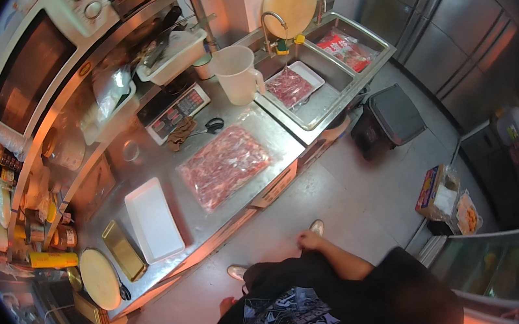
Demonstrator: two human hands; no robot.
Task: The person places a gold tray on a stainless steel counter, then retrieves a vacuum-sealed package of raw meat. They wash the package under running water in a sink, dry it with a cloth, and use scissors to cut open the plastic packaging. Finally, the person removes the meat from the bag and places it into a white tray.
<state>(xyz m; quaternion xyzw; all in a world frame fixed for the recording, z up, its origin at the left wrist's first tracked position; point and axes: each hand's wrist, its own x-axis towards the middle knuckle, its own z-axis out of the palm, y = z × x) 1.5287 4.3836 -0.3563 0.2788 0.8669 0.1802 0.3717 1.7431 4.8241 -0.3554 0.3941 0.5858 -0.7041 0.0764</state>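
My right hand (310,240) is in front of my dark shirt, near its hem, with fingers bent; whether it grips cloth is unclear. Only part of my left hand (227,305) shows at the shirt's other side, its fingers mostly hidden. On the steel counter before me lies a flat clear plastic bag of raw sliced meat (225,166). Left of it are a white plastic tray (155,221), a gold metal tray (124,251) and a round board (100,279). Behind the bag are black-handled scissors (214,125), a brown cloth (181,134) and a digital scale (175,113).
A plastic measuring jug (236,76) stands beside the double sink (309,128), where bagged meat (289,87) rests on a white tray under the tap. A red printed bag (345,50) lies in the other basin. A lidded bin (396,114) and an opened box (435,193) are on the right.
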